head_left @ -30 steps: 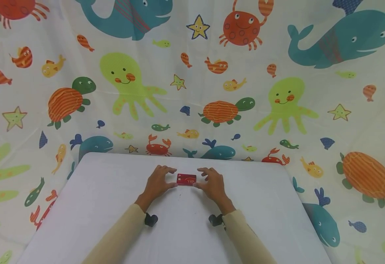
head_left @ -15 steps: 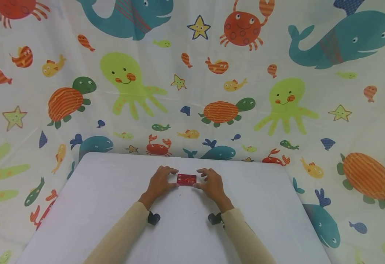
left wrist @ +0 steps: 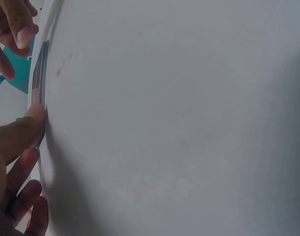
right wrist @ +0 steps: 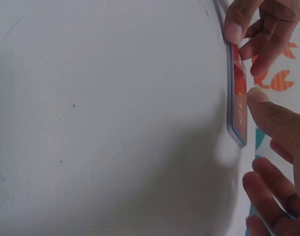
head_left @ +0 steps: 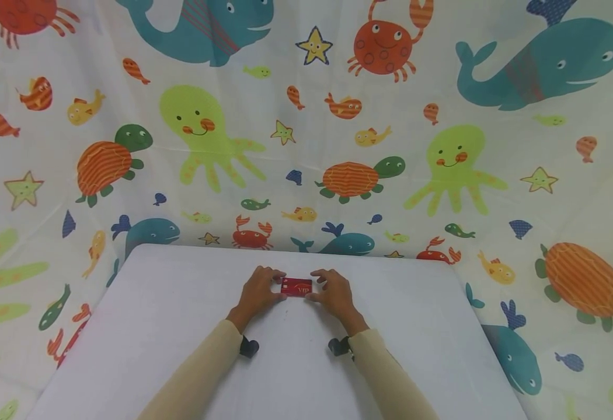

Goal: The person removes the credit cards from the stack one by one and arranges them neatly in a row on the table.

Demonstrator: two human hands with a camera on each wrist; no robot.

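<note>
White table (head_left: pixel 422 315) in front of a pale cloth backdrop (head_left: pixel 296 154) with colourful whales (head_left: pixel 543 64), turtles (head_left: pixel 350 178) and octopuses (head_left: pixel 193 111)

Red card (head_left: pixel 296 286); white table (head_left: pixel 291 373); beige sleeves (head_left: pixel 196 370); sea-creature-patterned cloth (head_left: pixel 306 137).

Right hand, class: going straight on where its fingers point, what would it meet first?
Most likely the red VIP card, just ahead of the right hand; depth is unclear, and they may be touching.

Fingers (right wrist: pixel 270 110) at a red card (right wrist: pixel 239 105)
</note>
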